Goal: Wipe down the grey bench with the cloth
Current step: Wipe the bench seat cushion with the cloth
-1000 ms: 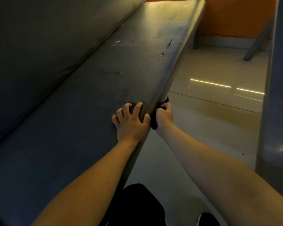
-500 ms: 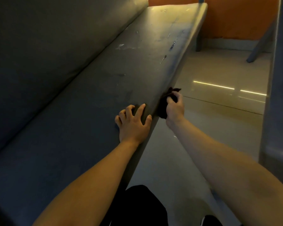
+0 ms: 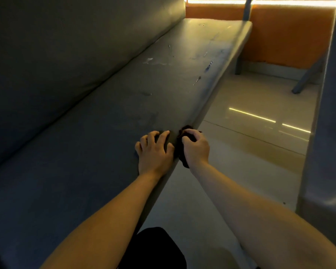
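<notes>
Where the grey bench (image 3: 97, 136) ran beside its padded backrest (image 3: 56, 61) toward the orange wall (image 3: 283, 35), pale smears and dark specks marked the far seat. The left hand (image 3: 156, 152) rested on the seat by the front edge, fingers spread and holding nothing. The right hand (image 3: 196, 147) gripped the dark cloth (image 3: 180, 150), which was bunched against that edge just beside the left hand. The cloth appeared soft, light and easily crumpled. A full-palm hold on the wad would probably suit it best.

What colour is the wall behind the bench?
Orange, seen in the head view: the wall past the far end of the bench.
</notes>
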A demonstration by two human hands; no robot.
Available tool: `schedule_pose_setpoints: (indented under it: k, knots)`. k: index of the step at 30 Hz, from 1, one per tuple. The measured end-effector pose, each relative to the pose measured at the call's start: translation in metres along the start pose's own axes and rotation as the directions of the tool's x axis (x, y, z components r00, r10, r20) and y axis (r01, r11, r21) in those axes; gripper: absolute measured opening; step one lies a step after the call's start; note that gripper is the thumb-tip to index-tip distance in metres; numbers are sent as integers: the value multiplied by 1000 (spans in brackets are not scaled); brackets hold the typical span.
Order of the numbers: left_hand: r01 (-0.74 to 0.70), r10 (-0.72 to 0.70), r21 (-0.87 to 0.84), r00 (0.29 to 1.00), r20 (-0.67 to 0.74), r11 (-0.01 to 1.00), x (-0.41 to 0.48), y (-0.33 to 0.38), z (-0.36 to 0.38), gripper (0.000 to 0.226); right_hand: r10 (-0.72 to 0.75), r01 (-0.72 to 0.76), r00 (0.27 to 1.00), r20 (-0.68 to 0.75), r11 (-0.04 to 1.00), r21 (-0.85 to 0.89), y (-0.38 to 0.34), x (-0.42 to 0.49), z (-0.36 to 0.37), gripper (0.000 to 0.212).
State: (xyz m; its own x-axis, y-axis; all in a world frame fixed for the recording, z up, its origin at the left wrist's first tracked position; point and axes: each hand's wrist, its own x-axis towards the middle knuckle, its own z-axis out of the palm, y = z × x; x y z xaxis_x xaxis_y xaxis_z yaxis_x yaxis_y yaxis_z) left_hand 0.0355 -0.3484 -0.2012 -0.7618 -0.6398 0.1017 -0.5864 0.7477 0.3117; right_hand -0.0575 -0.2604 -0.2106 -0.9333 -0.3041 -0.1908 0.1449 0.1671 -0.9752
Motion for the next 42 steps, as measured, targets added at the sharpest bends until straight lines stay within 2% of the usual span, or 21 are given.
schedule_pose_setpoints:
  k: [3, 6, 10, 11, 13, 15, 17, 19, 23, 25, 27, 30, 32, 34, 35, 36, 38, 40, 42]
  knots:
    - [32, -42, -194, 998, -46, 980, 0, -6, -8, 39, -292, 300, 954, 71, 916, -267, -4, 0, 1, 39]
    - [42, -66, -347, 996, -58, 937, 4, -17, -13, 31, -489, 548, 836, 249, 739, -392, -16, 8, 5, 46]
    - [85, -146, -451, 984, -103, 888, 16, -36, -29, 26, -429, 733, 669, 607, 511, -448, -32, 26, 23, 57]
    - [103, -167, -421, 979, -120, 901, 19, -44, -34, 27, -401, 775, 620, 674, 444, -449, -32, 27, 28, 56]
    - [171, -201, -245, 974, -105, 954, 25, -58, -38, 37, -359, 821, 556, 750, 375, -430, -30, 28, 31, 48]
    - [242, -242, -43, 970, 4, 969, 26, -62, -38, 51, -339, 845, 522, 783, 332, -419, -30, 34, 29, 42]
    - [258, -260, 28, 962, 82, 966, 25, -59, -32, 55, -337, 866, 496, 800, 259, -428, -33, 47, 29, 44]
    - [263, -265, 34, 960, 90, 964, 25, -58, -30, 56, -339, 848, 529, 778, 241, -472, -37, 66, 31, 46]
    - [260, -260, 16, 963, 74, 965, 26, -60, -30, 57, -334, 651, 759, 559, 377, -659, -53, 97, 39, 49]
    - [263, -264, 16, 963, 51, 965, 26, -60, -28, 57, -298, 548, 836, 461, 436, -713, -56, 98, 54, 51]
    - [280, -280, 4, 959, 39, 960, 26, -61, -27, 57, -306, 570, 822, 481, 474, -671, -54, 87, 75, 50]
    - [299, -301, -70, 953, -28, 952, 24, -62, -24, 56, -338, 735, 649, 682, 509, -448, -51, 63, 101, 44]
    - [305, -320, -127, 941, -111, 944, 22, -63, -22, 54, -332, 810, 533, 778, 467, -356, -50, 51, 110, 43]
    - [323, -341, -142, 931, -132, 936, 21, -64, -22, 53, -352, 860, 471, 809, 387, -333, -49, 55, 112, 45]
    - [339, -353, -124, 928, -118, 933, 20, -64, -23, 54, -358, 873, 463, 811, 343, -347, -49, 63, 110, 46]
    - [357, -365, -90, 925, -106, 930, 20, -64, -24, 56, -365, 870, 481, 797, 312, -382, -50, 74, 106, 47]
    - [394, -395, -32, 913, -104, 918, 18, -62, -25, 59, -373, 805, 593, 713, 303, -511, -55, 94, 96, 49]
    - [421, -418, -1, 901, -115, 907, 17, -60, -24, 59, -357, 693, 720, 595, 333, -639, -61, 103, 92, 50]
    - [438, -434, 16, 894, -115, 899, 17, -59, -23, 59, -321, 612, 790, 522, 374, -696, -63, 97, 98, 53]
